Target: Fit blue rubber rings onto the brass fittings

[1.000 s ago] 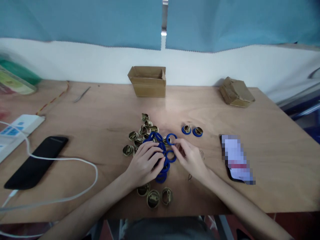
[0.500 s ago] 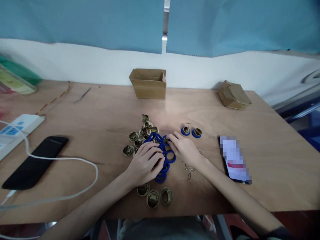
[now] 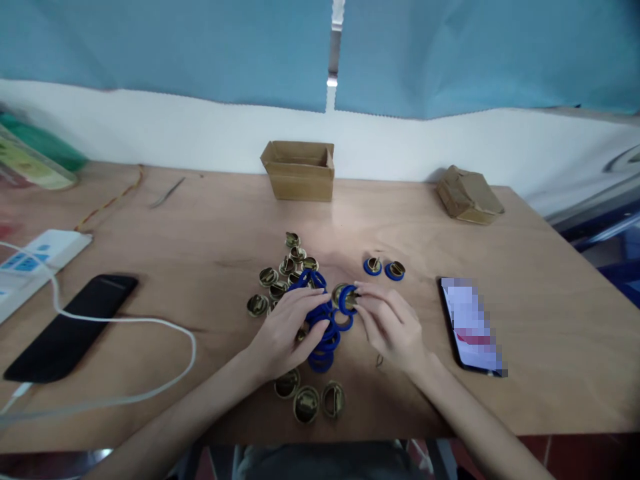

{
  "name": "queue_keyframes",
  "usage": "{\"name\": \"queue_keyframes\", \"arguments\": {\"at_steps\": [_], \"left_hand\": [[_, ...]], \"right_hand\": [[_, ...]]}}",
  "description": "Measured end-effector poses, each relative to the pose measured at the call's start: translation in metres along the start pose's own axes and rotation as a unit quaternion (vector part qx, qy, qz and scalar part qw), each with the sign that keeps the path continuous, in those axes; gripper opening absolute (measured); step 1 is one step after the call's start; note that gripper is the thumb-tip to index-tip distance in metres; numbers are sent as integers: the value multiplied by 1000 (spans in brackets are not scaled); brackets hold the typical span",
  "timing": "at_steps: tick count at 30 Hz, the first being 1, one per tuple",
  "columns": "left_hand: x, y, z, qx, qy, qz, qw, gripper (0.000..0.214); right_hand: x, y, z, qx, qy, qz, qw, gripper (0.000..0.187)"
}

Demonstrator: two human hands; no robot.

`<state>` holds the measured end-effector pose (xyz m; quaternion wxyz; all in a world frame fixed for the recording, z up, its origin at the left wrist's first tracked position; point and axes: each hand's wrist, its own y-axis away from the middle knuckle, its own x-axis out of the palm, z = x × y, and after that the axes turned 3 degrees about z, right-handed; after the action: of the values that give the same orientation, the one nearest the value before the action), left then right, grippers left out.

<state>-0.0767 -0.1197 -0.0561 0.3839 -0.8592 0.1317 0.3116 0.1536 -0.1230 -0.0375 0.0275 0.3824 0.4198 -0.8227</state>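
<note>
My right hand pinches a blue ring between thumb and fingertips. A round brass-coloured piece shows at the ring's left side; whether it is in my grip too I cannot tell. My left hand lies over a heap of blue rings, its thumb apart from the fingers, and it partly hides them. Several brass-coloured pieces are scattered left of and behind the heap. Nearer to me lie three more brass-coloured pieces. Two brass pieces set in blue rings sit to the right.
At the back stand an open cardboard box and a crumpled cardboard box. A lit phone lies on the right, a black phone with a white cable on the left. Beyond it is a power strip.
My right hand has drawn back from the heap towards me and right, now with a blue ring in its fingertips. My left thumb and fingers have spread wider apart.
</note>
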Motion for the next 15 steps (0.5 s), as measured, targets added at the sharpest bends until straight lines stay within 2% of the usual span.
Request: {"name": "queue_keyframes", "arguments": {"at_steps": [6,10,15], "left_hand": [[1,3,-5,-67,67,32,995,44],[3,2,-9,-128,136,31,982,40],[0,0,-13,-175,210,61,960,43]], "right_hand": [[14,10,16,-29,-18,-19,999,32],[14,7,22,-36,-26,-24,999,28],[11,7,20,-51,-33,-18,998,30]]}}
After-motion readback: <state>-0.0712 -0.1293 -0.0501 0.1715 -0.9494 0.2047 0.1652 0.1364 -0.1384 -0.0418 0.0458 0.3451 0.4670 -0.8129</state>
